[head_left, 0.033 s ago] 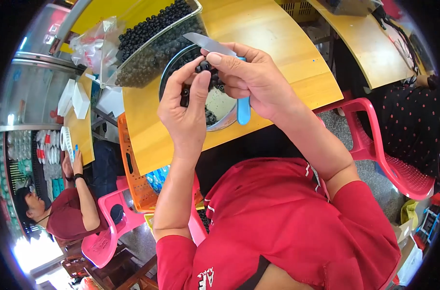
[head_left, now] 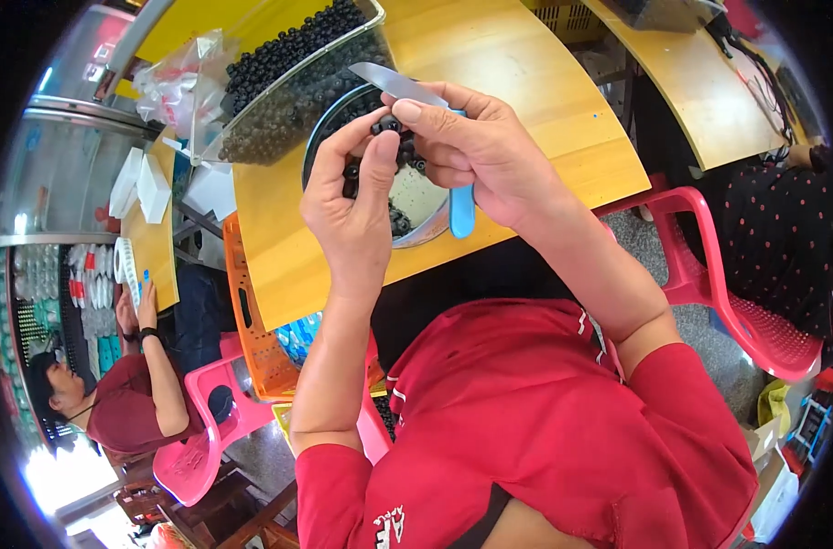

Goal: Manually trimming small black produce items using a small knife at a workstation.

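Note:
My right hand (head_left: 481,146) is closed round a knife (head_left: 461,212) with a blue handle; its short grey blade points up and left. Between the thumb and fingers of my left hand (head_left: 351,215) is a small, shiny black round piece (head_left: 386,123), like a large bead. More black pieces show against the left palm. The right thumb and fingertips meet the left fingertips at this piece. Beneath both hands stands a round bowl (head_left: 418,194) with a pale bottom, partly filled with similar black pieces. My hands hide part of it.
A clear plastic bin (head_left: 288,87) full of black round pieces stands beyond the bowl on the wooden table (head_left: 554,119). Left of it lies a clear plastic bag (head_left: 180,96). An orange crate (head_left: 252,339) is by the table's left edge. A person (head_left: 133,403) sits at left, another at right.

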The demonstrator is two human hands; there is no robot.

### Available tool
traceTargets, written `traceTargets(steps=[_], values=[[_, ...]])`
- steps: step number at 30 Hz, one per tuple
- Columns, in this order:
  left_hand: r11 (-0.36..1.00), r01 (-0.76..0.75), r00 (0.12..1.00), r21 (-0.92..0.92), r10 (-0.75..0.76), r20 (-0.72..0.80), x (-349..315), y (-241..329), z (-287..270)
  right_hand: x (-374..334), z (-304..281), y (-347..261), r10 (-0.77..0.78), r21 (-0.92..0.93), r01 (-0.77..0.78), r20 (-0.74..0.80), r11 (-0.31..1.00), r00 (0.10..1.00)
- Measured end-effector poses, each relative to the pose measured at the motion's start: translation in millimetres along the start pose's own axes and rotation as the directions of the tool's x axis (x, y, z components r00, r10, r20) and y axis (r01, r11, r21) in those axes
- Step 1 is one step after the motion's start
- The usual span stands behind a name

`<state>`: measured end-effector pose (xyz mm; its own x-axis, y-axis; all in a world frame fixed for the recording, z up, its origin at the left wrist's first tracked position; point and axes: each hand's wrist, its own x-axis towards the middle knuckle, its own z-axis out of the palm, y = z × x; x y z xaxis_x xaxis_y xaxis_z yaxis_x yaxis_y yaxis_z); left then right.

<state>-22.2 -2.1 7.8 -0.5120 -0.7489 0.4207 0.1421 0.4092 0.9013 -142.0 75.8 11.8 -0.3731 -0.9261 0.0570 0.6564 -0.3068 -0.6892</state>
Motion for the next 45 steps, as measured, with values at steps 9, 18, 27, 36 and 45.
traceTargets(steps=[9,18,27,36,45], values=[[1.0,-0.012,0.994,0.013,0.011,0.105,4.2,-3.0,-3.1,0.2,-0.4,1.6,-0.054,-0.098,0.05,-0.046,0.994,0.997],[0.97,0.131,0.979,-0.204,-0.094,0.182,0.7,-1.5,-10.8,-0.4,-1.1,-7.0,0.05,-0.139,-0.05,-0.002,0.989,0.999],[0.8,0.289,0.955,-0.525,-0.2,0.221,1.5,-6.9,-13.5,-2.4,3.0,1.0,-0.191,-0.436,0.18,0.021,0.881,0.981],[0.669,0.312,0.95,-0.674,-0.227,0.215,-0.7,-15.0,-13.7,-4.0,5.5,7.2,-0.285,-0.66,0.317,0.16,0.681,0.945],[0.617,0.31,0.949,-0.724,-0.244,0.199,-2.5,-14.1,-11.4,-5.0,3.5,4.1,-0.17,-0.615,0.189,0.091,0.765,0.981]])
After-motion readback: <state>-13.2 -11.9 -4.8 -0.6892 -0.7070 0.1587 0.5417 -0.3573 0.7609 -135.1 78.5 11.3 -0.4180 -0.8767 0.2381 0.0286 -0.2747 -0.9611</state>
